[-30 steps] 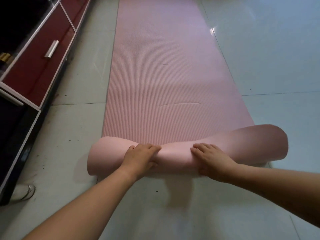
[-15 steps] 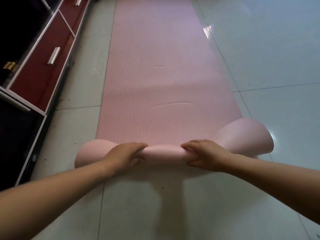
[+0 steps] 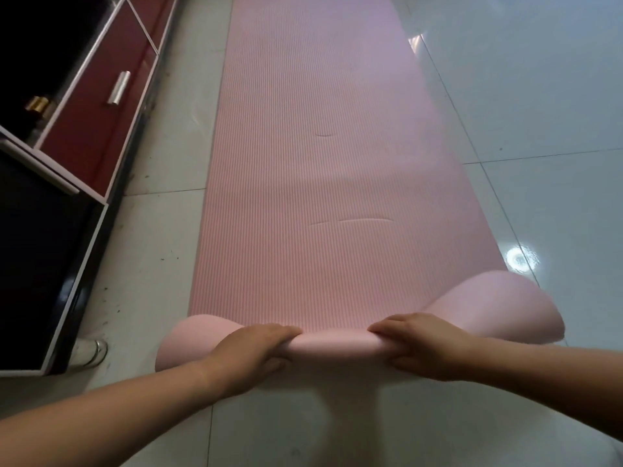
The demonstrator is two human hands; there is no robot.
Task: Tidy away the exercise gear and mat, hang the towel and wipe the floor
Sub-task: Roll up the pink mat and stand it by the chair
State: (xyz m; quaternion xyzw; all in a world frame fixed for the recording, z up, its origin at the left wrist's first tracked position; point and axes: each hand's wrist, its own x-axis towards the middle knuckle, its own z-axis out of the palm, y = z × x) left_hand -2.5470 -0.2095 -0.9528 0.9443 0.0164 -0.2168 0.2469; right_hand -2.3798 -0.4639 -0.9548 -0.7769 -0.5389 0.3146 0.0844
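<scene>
Fingers of my left hand and right hand curl round the rolled near end of the ribbed pink foam mat, squeezing to start a tight roll; the rest lies flat on the pale tiled floor.

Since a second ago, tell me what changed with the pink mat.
The left hand and right hand went from resting on the loosely folded near end to gripping it, squeezing the middle into a tighter roll; both sides flare out. The rest of the pink mat stays flat on the floor.
</scene>
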